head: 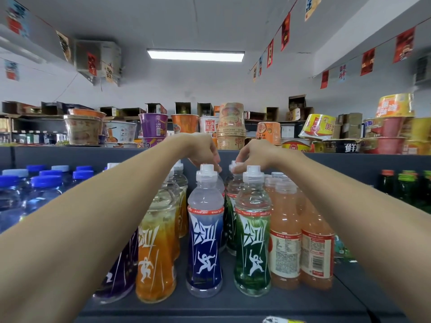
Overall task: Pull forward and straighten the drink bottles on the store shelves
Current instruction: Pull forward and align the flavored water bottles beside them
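Blue-label bottle, front row: white brush characters 尖叫 above a running figure; the red neck band carries small print, not legible. Green-label bottle: same 尖叫 and figure. Orange-label bottle: same 尖叫. Pink bottles: back labels with a table of fine print, and a barcode on the right one, all unreadable. Upper shelf: white noodle cup, red panel reads 红油面皮; stacked cups, band reads HAICHIJIA; black bowl, white 鲜, remainder blurred. Hanging flags: characters too blurred to read.
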{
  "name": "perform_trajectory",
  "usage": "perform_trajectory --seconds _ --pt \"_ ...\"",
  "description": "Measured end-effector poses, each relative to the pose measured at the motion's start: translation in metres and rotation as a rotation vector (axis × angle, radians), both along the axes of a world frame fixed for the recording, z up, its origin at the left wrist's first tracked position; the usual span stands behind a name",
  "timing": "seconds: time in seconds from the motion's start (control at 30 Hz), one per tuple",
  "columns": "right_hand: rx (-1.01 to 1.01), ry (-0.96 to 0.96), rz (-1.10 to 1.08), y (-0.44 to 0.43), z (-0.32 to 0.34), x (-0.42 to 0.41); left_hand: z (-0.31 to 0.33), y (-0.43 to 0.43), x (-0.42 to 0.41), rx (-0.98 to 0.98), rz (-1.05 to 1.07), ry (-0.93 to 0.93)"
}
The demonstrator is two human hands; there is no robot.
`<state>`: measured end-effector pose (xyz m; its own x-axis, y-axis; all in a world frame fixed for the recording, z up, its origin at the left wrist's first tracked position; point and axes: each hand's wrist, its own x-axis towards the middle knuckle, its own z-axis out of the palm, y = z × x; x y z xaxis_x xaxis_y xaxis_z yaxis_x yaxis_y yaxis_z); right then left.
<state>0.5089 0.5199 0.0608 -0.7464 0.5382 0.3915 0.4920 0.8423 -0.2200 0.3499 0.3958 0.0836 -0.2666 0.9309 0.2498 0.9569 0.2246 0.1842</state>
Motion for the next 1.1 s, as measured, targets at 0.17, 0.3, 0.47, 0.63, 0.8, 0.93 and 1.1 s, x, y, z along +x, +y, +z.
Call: perform_trajectory --seconds 0.17,0.3,0.47,0.63,0.8,0.93,1.1 --pt "-0.064 -0.015 0.040 -0.001 -0.002 0.005 -0.003 0.006 0.008 0.066 -0.002 0.063" --pt "-0.102 0.013 0.070 -0.001 -0.001 0.008 -0.003 0.003 0.008 0.109 -0.001 0.107" --pt "-0.132 0.004 0.050 -0.003 -0.001 0.007 -0.002 -0.005 0.000 0.113 -0.021 0.073" --pt "-0.135 0.036 -0.007 -0.002 -0.001 0.005 0.000 -0.009 -0.004 0.072 -0.072 -0.011" --pt "-0.186 0.006 0.039 -0.002 0.005 0.008 0.002 -0.012 -0.010 0.009 -0.104 -0.131" --pt "-0.183 -0.008 0.079 -0.001 0.004 0.008 -0.003 -0.007 -0.012 -0.032 -0.021 -0.066" --pt "-0.164 -0.004 0.102 0.002 0.001 0.008 -0.004 -0.007 -0.010 -0.027 -0.034 -0.075"
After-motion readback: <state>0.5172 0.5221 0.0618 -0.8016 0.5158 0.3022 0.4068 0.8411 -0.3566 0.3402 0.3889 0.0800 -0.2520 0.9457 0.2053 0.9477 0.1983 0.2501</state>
